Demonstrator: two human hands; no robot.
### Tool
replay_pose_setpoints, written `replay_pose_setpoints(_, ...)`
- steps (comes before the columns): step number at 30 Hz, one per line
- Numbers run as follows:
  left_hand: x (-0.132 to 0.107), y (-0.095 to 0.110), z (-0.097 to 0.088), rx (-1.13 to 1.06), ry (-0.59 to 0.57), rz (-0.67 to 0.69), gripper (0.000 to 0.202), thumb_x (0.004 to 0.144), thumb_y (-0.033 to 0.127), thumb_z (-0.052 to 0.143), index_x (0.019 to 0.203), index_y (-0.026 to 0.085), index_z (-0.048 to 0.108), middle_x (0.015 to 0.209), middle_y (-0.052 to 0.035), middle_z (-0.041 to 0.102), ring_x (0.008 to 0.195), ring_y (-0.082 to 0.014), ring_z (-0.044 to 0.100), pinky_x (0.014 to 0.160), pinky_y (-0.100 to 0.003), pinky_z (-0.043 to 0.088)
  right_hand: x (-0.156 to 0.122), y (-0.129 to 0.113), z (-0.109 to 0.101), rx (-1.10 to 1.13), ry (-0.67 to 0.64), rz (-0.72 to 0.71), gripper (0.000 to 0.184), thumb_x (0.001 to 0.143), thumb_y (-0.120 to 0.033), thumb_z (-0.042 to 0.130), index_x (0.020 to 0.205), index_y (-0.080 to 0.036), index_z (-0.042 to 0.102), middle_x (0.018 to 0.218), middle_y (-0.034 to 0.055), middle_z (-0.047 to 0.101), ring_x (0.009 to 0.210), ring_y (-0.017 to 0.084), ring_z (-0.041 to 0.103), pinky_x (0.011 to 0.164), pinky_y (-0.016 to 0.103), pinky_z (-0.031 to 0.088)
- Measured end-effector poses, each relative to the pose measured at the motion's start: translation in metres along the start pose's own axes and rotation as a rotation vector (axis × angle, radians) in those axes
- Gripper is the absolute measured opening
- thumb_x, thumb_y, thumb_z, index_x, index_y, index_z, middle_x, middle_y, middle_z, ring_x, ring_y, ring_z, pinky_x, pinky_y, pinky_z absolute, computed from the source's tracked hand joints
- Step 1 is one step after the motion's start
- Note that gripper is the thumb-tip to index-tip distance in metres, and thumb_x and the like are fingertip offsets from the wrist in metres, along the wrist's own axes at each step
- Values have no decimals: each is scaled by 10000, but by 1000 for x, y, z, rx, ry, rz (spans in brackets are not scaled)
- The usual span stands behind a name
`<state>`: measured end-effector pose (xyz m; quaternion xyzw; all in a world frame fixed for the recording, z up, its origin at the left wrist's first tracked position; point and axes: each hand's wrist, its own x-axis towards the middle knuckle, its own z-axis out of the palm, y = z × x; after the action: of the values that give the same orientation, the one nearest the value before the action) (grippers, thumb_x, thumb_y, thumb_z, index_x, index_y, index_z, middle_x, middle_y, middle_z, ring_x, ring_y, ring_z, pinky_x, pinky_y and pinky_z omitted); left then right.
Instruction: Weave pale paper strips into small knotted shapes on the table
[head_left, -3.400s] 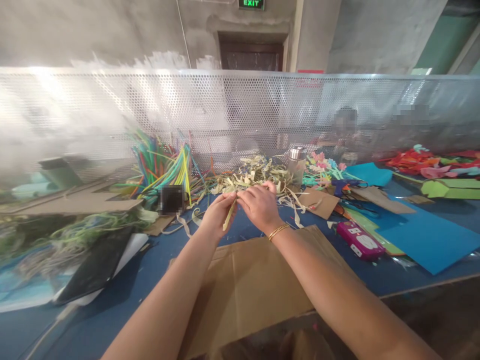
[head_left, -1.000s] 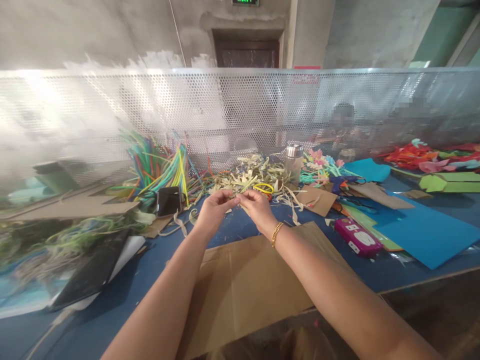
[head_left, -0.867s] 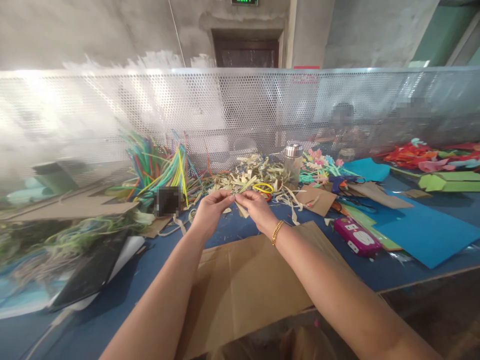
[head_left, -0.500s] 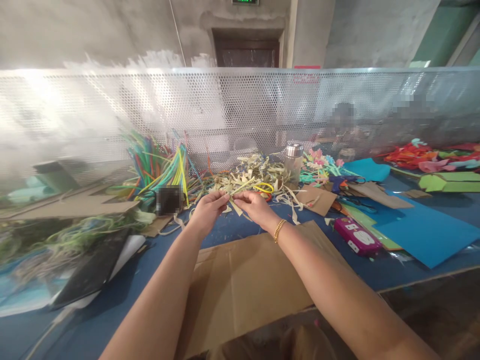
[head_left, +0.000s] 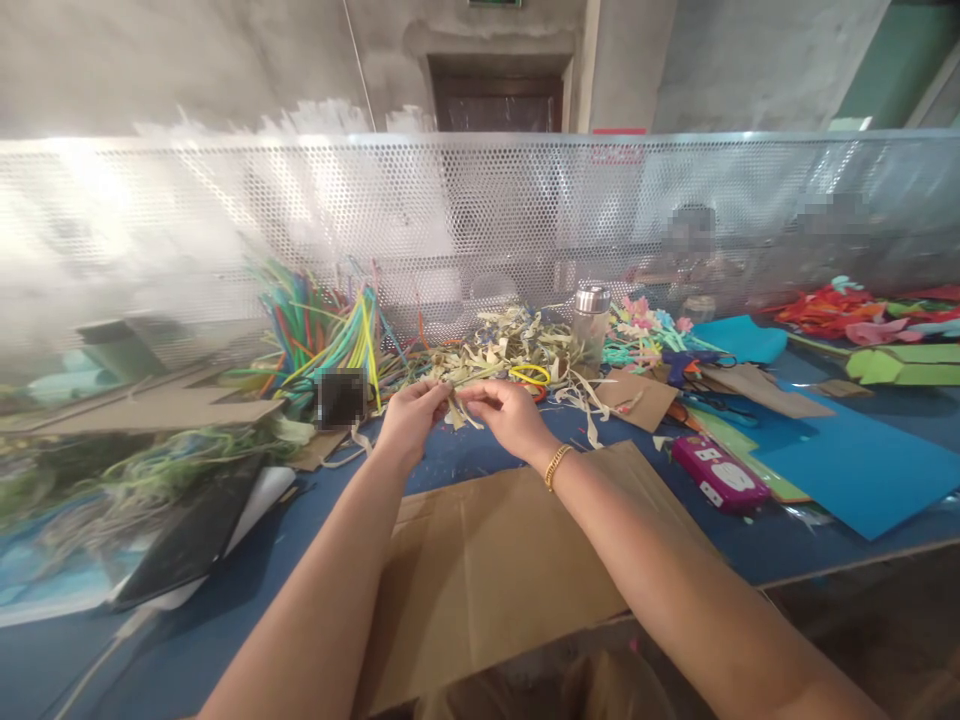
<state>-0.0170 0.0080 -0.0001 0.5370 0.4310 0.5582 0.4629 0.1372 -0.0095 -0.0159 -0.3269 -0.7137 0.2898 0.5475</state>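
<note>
My left hand (head_left: 409,420) and my right hand (head_left: 506,412) meet above the blue table (head_left: 247,590), both pinched on a pale yellow paper strip (head_left: 456,408) that hangs between the fingertips. A gold bracelet (head_left: 556,466) circles my right wrist. Just beyond the hands lies a heap of pale paper strips (head_left: 510,352) with a yellow ring (head_left: 529,375) on it. A sheet of brown cardboard (head_left: 495,570) lies under my forearms.
A bundle of coloured sticks (head_left: 330,335) leans at the left, a metal-capped jar (head_left: 591,325) stands behind the heap. A pink box (head_left: 720,473), blue paper (head_left: 855,465), paper flowers (head_left: 645,335) lie right. A perforated metal screen (head_left: 480,220) closes the back.
Both hands have stayed together on the strip and shifted slightly left and away toward the heap. The strip now hangs lower between the fingers.
</note>
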Motion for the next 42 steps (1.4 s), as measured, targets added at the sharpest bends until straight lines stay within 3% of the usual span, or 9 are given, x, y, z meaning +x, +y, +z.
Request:
replay_pose_setpoints(6, -3, 2, 4, -79, -72, -110, 279, 571, 362, 759, 610, 136, 599, 553, 15, 513, 476, -68, 432, 479, -216, 332, 0, -20, -14, -604, -41, -290, 172, 882, -287, 544, 890, -264, 714, 943, 50, 683, 980, 225, 518, 911, 425, 334)
replay_pose_setpoints(9, -5, 1, 4, -73, -117, -116, 279, 551, 349, 777, 618, 133, 614, 570, 9, 527, 491, -69, 443, 488, -212, 344, 1, -24, -18, -688, 11, -321, 181, 885, -325, 549, 808, -280, 707, 1001, 21, 684, 1045, 234, 478, 961, 450, 232)
replay_pose_setpoints(13, -5, 1, 3, -22, -169, -62, 270, 570, 370, 779, 642, 151, 638, 574, 8, 533, 495, -75, 432, 477, -210, 329, 1, -18, -15, -609, 55, -264, 149, 882, -316, 558, 807, -262, 675, 1020, 15, 687, 1024, 213, 527, 982, 427, 190)
replay_pose_setpoints(21, -11, 13, 2, 222, -201, 127, 271, 582, 412, 776, 712, 186, 703, 671, -17, 639, 593, -131, 505, 551, -242, 373, 2, -4, -15, -532, 83, -70, 147, 854, -349, 591, 801, -212, 601, 839, 31, 691, 809, 182, 586, 941, 403, 280)
replay_pose_setpoints(25, -12, 16, 2, 344, -228, 223, 270, 616, 419, 751, 750, 189, 703, 670, -19, 647, 624, -153, 534, 585, -256, 389, 4, -1, -21, -328, 52, 18, 133, 788, -315, 659, 813, -207, 586, 768, 16, 672, 746, 165, 601, 832, 354, 389)
replay_pose_setpoints(29, -9, 12, 2, 235, -229, 229, 270, 681, 402, 713, 836, 187, 663, 693, -6, 628, 657, -139, 548, 624, -245, 406, 6, 1, -19, 8, 11, 121, 163, 761, -343, 657, 761, -203, 574, 731, -4, 648, 697, 141, 594, 718, 297, 449)
replay_pose_setpoints(33, -8, 8, 4, 58, -208, 163, 232, 720, 394, 688, 799, 194, 601, 610, 29, 552, 534, -96, 469, 523, -216, 351, 6, -2, -14, 304, 15, 195, 232, 717, -410, 687, 767, -216, 571, 732, -22, 646, 705, 129, 592, 704, 283, 471)
replay_pose_setpoints(37, -10, 6, 8, -44, -217, 110, 248, 710, 392, 698, 822, 194, 600, 593, 28, 560, 506, -95, 469, 490, -216, 335, 5, -8, -12, 383, 27, 235, 277, 693, -455, 705, 754, -213, 583, 753, -4, 651, 707, 126, 586, 659, 266, 466)
replay_pose_setpoints(42, -12, 6, 13, 67, -180, 235, 242, 688, 367, 726, 820, 177, 656, 683, -3, 609, 539, -98, 503, 494, -217, 372, 6, -10, -11, 424, 120, 249, 331, 648, -477, 728, 726, -203, 558, 719, -13, 618, 673, 110, 550, 621, 243, 439)
